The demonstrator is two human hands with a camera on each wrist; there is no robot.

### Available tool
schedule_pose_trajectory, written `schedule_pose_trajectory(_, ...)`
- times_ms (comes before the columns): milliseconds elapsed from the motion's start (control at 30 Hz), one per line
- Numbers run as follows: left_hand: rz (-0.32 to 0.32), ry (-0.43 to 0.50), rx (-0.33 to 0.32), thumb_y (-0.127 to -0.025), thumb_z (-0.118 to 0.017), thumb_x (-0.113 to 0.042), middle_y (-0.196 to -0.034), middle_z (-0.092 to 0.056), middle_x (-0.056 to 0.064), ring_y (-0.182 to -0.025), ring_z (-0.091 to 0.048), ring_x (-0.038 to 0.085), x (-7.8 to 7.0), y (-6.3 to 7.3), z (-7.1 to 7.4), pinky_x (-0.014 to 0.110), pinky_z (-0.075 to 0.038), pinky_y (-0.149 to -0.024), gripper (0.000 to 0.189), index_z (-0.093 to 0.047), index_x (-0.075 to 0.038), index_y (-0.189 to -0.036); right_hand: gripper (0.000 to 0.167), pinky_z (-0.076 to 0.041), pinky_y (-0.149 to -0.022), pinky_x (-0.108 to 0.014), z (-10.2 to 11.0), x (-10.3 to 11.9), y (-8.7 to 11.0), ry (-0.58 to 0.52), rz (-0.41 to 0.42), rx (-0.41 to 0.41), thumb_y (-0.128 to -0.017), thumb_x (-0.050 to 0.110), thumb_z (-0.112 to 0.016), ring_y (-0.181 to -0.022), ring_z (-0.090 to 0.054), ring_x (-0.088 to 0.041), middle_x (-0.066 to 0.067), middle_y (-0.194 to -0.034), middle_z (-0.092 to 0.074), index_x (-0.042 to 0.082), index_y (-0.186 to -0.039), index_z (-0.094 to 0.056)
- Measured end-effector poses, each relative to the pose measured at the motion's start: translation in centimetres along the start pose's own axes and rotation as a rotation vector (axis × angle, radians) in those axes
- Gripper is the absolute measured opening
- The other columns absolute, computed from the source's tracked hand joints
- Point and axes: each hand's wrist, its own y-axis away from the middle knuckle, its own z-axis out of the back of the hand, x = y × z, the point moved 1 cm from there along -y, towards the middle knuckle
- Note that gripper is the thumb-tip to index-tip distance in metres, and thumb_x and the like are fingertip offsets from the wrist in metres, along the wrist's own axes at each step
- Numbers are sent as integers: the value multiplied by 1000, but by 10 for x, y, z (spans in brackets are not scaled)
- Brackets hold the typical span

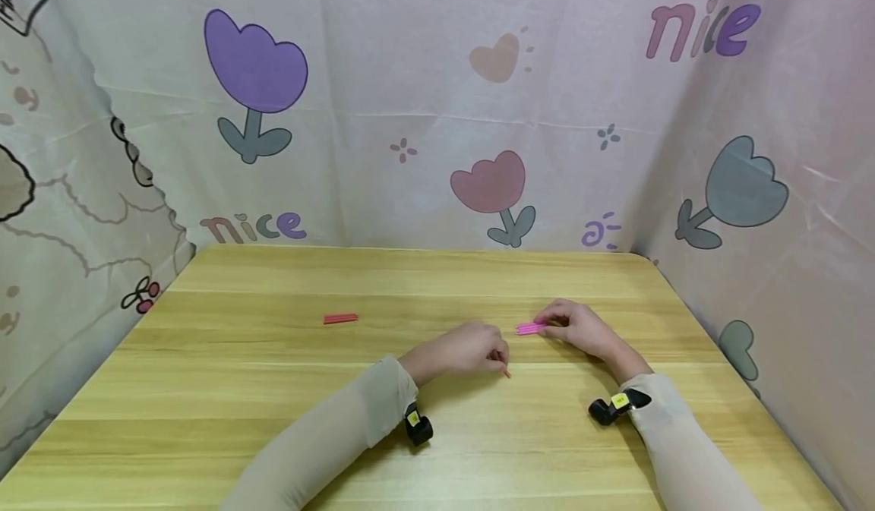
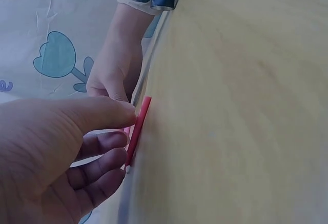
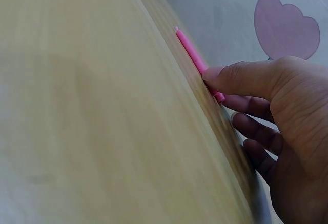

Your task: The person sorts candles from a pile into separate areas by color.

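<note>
In the head view, my left hand (image 1: 472, 351) is over the middle of the table, pinching a thin red candle (image 1: 507, 374) whose end pokes out below the fingers. Seen from the left wrist, that red candle (image 2: 138, 134) leans against the thumb, with a pale wick-like tip at its lower end. My right hand (image 1: 579, 329) grips the end of a small row of pink candles (image 1: 528, 329) at the tabletop. From the right wrist, thumb and index finger pinch the pink candle (image 3: 190, 52) nearest the camera; any others are hidden behind it.
A small group of red candles (image 1: 340, 318) lies on the wooden table (image 1: 260, 389), left of both hands. A printed cloth (image 1: 383, 78) hangs behind the table and along its sides. Each wrist carries a small black camera, on the left (image 1: 417, 426) and right (image 1: 608, 408).
</note>
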Motion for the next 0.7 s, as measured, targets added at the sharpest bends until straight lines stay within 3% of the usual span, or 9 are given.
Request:
schedule_pose_trajectory(200,42,-1,-17,-93,-68,-26,-83,-57,-14,-79,-51,0,0,7,-5,15,-41,-74,7,-73,-21,-90,19,-45,-89,-44,-1,0,1,-24,-20,7,-89,15,-73,-101,-59,-24,-3,-106,-66,11,-107,-74)
schedule_pose_trajectory(367,69,8,-34,-92,-69,-29,-80,-54,-14,-75,-48,1,-2,12,-7,15,-40,-70,10,-68,-23,-84,19,-45,-89,-44,-2,0,1,-28,-26,9,-89,14,-73,-101,-59,-24,-4,-106,-66,11,-108,-73)
schedule_pose_trajectory(500,80,35,-47,-91,-70,-25,-80,-54,-14,-76,-48,1,-1,16,-7,15,-40,-71,11,-65,-21,-82,17,-46,-89,-40,-2,1,0,-22,-23,6,-88,15,-74,-100,-59,-20,-1,-104,-66,14,-105,-74)
schedule_pose_trajectory(700,92,55,-68,-91,-68,-18,-84,-56,-12,-78,-49,2,4,20,-7,16,-41,-73,4,-64,-18,-89,18,-46,-90,-43,1,3,0,-44,-11,-10,-86,16,-76,-100,-60,-22,-1,-104,-67,14,-104,-75)
